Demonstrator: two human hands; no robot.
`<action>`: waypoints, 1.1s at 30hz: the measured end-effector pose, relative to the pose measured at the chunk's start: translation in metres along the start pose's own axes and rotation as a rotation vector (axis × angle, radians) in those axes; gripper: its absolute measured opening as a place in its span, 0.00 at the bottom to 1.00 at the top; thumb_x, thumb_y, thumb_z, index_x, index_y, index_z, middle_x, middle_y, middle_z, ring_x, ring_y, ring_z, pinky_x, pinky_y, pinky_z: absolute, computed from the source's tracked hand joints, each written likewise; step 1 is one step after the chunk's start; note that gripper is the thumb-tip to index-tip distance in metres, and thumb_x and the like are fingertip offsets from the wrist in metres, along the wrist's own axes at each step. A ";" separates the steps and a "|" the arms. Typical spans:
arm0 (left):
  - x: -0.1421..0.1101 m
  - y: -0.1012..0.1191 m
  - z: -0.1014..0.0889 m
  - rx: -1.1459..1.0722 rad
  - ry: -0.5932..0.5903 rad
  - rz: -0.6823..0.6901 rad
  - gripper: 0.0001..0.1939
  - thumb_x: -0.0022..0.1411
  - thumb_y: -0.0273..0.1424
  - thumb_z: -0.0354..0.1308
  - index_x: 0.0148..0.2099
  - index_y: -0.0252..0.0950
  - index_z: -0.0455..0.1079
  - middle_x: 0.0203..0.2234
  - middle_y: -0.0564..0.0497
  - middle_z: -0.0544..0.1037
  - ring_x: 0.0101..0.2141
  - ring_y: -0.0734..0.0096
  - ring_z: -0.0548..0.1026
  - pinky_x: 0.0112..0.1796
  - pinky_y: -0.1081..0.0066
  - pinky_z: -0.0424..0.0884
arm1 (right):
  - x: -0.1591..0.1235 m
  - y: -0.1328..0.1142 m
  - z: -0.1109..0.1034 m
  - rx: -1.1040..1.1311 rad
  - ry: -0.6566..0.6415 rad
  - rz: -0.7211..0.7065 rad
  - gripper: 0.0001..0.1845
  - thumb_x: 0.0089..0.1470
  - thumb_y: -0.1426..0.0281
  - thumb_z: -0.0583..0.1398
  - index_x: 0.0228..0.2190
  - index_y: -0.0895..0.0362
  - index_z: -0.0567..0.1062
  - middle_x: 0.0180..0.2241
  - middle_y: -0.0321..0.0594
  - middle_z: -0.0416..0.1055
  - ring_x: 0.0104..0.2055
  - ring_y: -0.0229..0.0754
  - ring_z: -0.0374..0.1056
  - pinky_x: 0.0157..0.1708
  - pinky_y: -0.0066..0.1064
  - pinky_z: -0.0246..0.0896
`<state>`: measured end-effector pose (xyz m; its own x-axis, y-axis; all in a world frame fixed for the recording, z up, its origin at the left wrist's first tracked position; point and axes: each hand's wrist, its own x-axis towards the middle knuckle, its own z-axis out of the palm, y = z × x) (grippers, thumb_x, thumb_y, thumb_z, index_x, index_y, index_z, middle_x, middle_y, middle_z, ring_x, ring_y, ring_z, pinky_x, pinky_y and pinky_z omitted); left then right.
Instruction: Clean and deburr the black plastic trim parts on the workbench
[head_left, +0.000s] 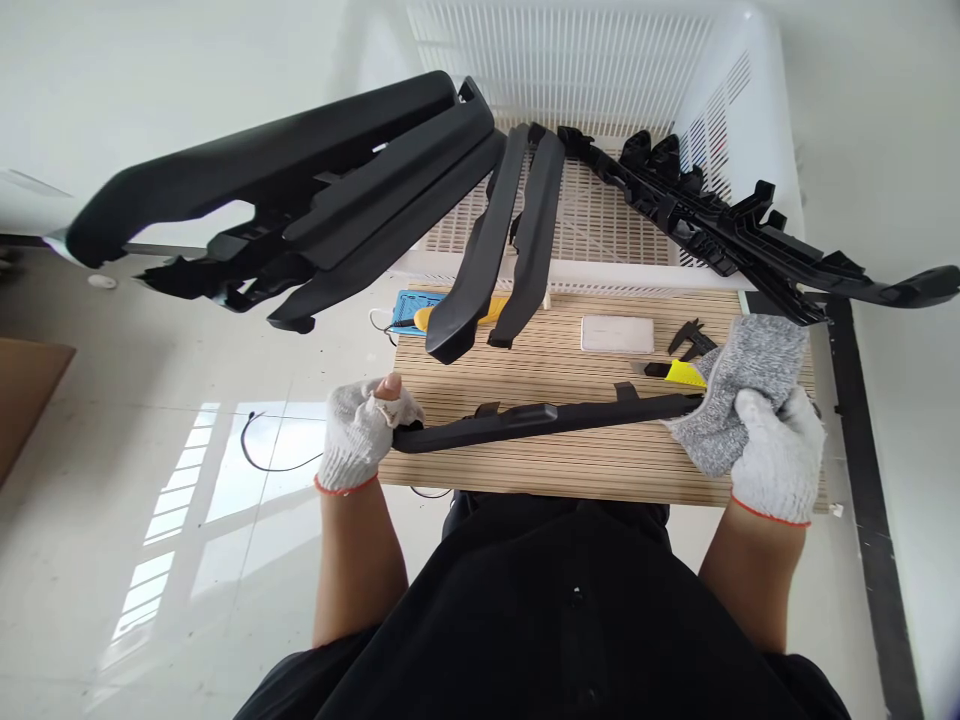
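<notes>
A long black plastic trim piece [517,424] lies crosswise above the slatted wooden board, held between my hands. My left hand [364,428], in a white knitted glove with a bare thumb tip, is closed around its left end. At the right end, my gloved right hand [772,450] grips a grey cloth [765,365], which covers the tip of the trim piece. Just beyond the cloth are a yellow-handled utility knife [684,373] and a black caliper [694,340], both partly hidden by it.
A white plastic basket [525,272] stands behind the wooden board [525,375]. More black trim pieces [375,190] lean over its left side, and others [712,220] over its right. A white rectangular block [617,334], a blue item [412,305] and a yellow-handled tool [495,308] lie on the board.
</notes>
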<state>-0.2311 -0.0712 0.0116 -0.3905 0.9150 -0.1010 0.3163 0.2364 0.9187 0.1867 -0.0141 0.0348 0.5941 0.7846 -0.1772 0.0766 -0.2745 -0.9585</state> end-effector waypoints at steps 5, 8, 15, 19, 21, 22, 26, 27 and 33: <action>0.001 0.005 0.007 -0.065 -0.045 -0.031 0.33 0.63 0.52 0.62 0.16 0.37 0.61 0.13 0.51 0.69 0.17 0.73 0.70 0.20 0.72 0.65 | -0.001 0.000 0.007 0.126 0.140 -0.023 0.17 0.45 0.63 0.69 0.36 0.60 0.83 0.32 0.38 0.77 0.34 0.39 0.73 0.34 0.30 0.71; 0.003 0.004 0.010 -0.050 -0.051 -0.044 0.33 0.64 0.53 0.61 0.16 0.37 0.64 0.15 0.50 0.72 0.18 0.73 0.71 0.20 0.72 0.65 | 0.003 0.004 0.001 -0.001 0.058 0.023 0.21 0.41 0.65 0.71 0.40 0.57 0.84 0.32 0.35 0.78 0.33 0.39 0.73 0.30 0.28 0.68; 0.006 -0.005 0.006 -0.039 -0.106 -0.052 0.34 0.66 0.55 0.59 0.16 0.37 0.66 0.15 0.49 0.72 0.19 0.71 0.72 0.22 0.70 0.67 | 0.008 0.003 -0.015 -0.041 0.070 -0.012 0.21 0.42 0.62 0.70 0.39 0.58 0.84 0.32 0.37 0.78 0.33 0.41 0.73 0.33 0.32 0.70; 0.007 -0.006 0.004 -0.031 -0.115 -0.057 0.34 0.66 0.54 0.59 0.16 0.37 0.65 0.15 0.49 0.72 0.19 0.72 0.72 0.22 0.70 0.66 | 0.014 0.003 -0.025 -0.157 0.012 0.062 0.23 0.34 0.64 0.72 0.37 0.58 0.84 0.30 0.38 0.78 0.32 0.43 0.73 0.29 0.33 0.68; 0.007 -0.005 0.004 -0.032 -0.125 -0.055 0.34 0.66 0.55 0.59 0.16 0.37 0.63 0.15 0.49 0.72 0.19 0.72 0.71 0.22 0.70 0.67 | 0.016 0.005 -0.030 -0.107 0.068 0.057 0.21 0.36 0.61 0.72 0.35 0.58 0.84 0.30 0.39 0.78 0.33 0.43 0.73 0.31 0.33 0.69; 0.007 -0.004 0.005 -0.035 -0.130 -0.054 0.34 0.65 0.55 0.59 0.16 0.37 0.63 0.15 0.49 0.72 0.19 0.73 0.71 0.22 0.70 0.67 | 0.016 0.006 -0.031 -0.096 0.069 0.055 0.21 0.37 0.60 0.72 0.34 0.57 0.83 0.30 0.39 0.78 0.33 0.44 0.73 0.31 0.34 0.70; 0.007 0.000 0.006 -0.041 -0.162 -0.059 0.35 0.64 0.57 0.60 0.15 0.37 0.62 0.14 0.50 0.71 0.19 0.73 0.72 0.22 0.71 0.67 | 0.015 0.006 -0.036 -0.054 -0.214 0.112 0.29 0.28 0.68 0.74 0.39 0.54 0.80 0.35 0.40 0.80 0.35 0.51 0.76 0.33 0.43 0.73; 0.008 0.000 0.006 -0.037 -0.173 -0.062 0.35 0.63 0.57 0.60 0.15 0.37 0.62 0.14 0.50 0.70 0.19 0.73 0.72 0.22 0.71 0.67 | 0.014 0.005 -0.037 -0.042 -0.301 0.138 0.32 0.27 0.69 0.75 0.41 0.53 0.79 0.36 0.41 0.80 0.37 0.53 0.76 0.34 0.46 0.73; 0.010 -0.001 0.002 -0.024 -0.219 -0.099 0.35 0.62 0.57 0.61 0.15 0.37 0.60 0.13 0.50 0.68 0.18 0.73 0.71 0.21 0.72 0.67 | 0.016 0.004 -0.050 -0.330 -0.510 0.037 0.18 0.46 0.62 0.70 0.41 0.52 0.83 0.42 0.42 0.82 0.47 0.56 0.77 0.53 0.50 0.71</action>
<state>-0.2330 -0.0618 0.0090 -0.2213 0.9374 -0.2687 0.2646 0.3230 0.9087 0.2360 -0.0306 0.0393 0.1494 0.9160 -0.3723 0.3561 -0.4011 -0.8440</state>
